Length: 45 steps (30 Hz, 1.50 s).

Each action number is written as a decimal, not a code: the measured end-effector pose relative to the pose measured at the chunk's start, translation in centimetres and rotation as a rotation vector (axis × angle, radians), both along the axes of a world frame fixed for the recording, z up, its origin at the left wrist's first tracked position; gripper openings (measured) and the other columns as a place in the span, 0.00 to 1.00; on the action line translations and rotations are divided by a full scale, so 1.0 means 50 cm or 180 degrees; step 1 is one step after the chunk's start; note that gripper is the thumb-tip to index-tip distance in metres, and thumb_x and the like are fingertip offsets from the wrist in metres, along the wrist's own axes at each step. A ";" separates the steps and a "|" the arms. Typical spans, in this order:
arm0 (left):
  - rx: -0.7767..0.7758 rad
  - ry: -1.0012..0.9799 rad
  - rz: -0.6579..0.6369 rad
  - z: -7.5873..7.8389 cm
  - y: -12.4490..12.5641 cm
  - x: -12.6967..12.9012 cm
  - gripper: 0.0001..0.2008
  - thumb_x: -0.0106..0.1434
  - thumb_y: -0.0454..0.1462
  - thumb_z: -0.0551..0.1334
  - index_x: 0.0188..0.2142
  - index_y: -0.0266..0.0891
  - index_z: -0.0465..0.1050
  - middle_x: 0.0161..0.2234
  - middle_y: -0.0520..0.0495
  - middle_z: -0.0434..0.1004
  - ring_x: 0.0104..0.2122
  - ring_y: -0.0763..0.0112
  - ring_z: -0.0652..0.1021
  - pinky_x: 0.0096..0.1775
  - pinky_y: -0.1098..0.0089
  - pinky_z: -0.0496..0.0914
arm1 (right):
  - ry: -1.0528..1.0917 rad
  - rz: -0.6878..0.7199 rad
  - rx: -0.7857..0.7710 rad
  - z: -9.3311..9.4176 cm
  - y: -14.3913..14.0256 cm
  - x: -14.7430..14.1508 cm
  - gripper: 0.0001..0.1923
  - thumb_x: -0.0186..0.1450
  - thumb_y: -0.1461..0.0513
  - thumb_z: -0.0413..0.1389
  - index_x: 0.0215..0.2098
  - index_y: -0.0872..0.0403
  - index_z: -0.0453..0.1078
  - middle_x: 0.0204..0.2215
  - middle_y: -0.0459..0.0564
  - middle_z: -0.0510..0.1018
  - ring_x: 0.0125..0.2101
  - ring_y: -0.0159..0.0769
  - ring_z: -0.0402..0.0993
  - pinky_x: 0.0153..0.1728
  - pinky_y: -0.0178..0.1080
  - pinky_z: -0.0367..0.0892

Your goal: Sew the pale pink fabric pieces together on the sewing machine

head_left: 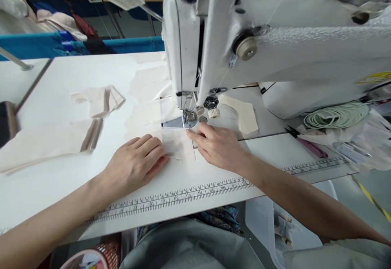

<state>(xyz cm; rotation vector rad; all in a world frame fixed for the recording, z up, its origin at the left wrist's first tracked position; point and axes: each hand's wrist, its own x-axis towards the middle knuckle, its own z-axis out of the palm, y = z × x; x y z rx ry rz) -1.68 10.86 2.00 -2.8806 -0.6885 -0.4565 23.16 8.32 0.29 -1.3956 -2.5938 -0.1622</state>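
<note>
A thin, pale, see-through fabric piece (174, 145) lies on the white table below the presser foot (185, 119) of a sewing machine (187, 49). My left hand (139, 161) rests at the fabric's left side, its fingers curled together on the edge; the thumb is mostly hidden. My right hand (220, 146) is to the right of the fabric. One of its fingers stretches out, with the tip at the fabric just in front of the foot, while other fingers are bent. More pale fabric pieces (146, 112) lie flat behind my left hand.
Folded fabric stacks (45, 143) and smaller cut pieces (102, 100) lie to the left. A cream curved piece (244, 116) sits right of the needle. Purple-handled snips (311, 146) and a coiled green cord (337, 115) are at far right. A printed ruler (183, 197) runs along the front edge.
</note>
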 end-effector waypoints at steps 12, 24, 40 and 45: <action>-0.0125 -0.0496 -0.0201 0.002 -0.005 -0.019 0.06 0.66 0.31 0.59 0.43 0.38 0.68 0.37 0.45 0.74 0.36 0.64 0.74 0.37 0.64 0.70 | 0.0443 -0.0141 -0.0049 0.070 0.011 0.108 0.15 0.70 0.66 0.46 0.50 0.54 0.72 0.39 0.51 0.76 0.35 0.32 0.71 0.29 0.34 0.62; -0.0912 -0.0431 -0.0627 0.054 -0.039 0.166 0.11 0.69 0.32 0.53 0.49 0.37 0.69 0.43 0.42 0.76 0.42 0.64 0.76 0.42 0.63 0.74 | 0.1195 -0.0228 -0.0733 0.076 -0.005 0.314 0.13 0.63 0.61 0.53 0.45 0.53 0.69 0.41 0.51 0.73 0.42 0.39 0.71 0.46 0.44 0.66; -0.0906 -0.0433 -0.0253 0.018 0.011 0.322 0.14 0.66 0.31 0.53 0.50 0.33 0.68 0.44 0.40 0.74 0.46 0.59 0.75 0.44 0.57 0.76 | 0.1407 -0.0114 0.0524 0.014 -0.044 0.288 0.11 0.70 0.64 0.48 0.36 0.55 0.72 0.37 0.52 0.76 0.37 0.35 0.71 0.37 0.38 0.67; -0.0902 -0.0561 -0.0452 0.021 0.005 0.334 0.13 0.68 0.33 0.52 0.50 0.32 0.69 0.45 0.39 0.74 0.47 0.60 0.74 0.46 0.59 0.75 | 0.2724 -0.0608 0.0155 0.022 -0.024 0.285 0.07 0.68 0.61 0.50 0.38 0.55 0.68 0.34 0.49 0.77 0.26 0.29 0.73 0.28 0.33 0.68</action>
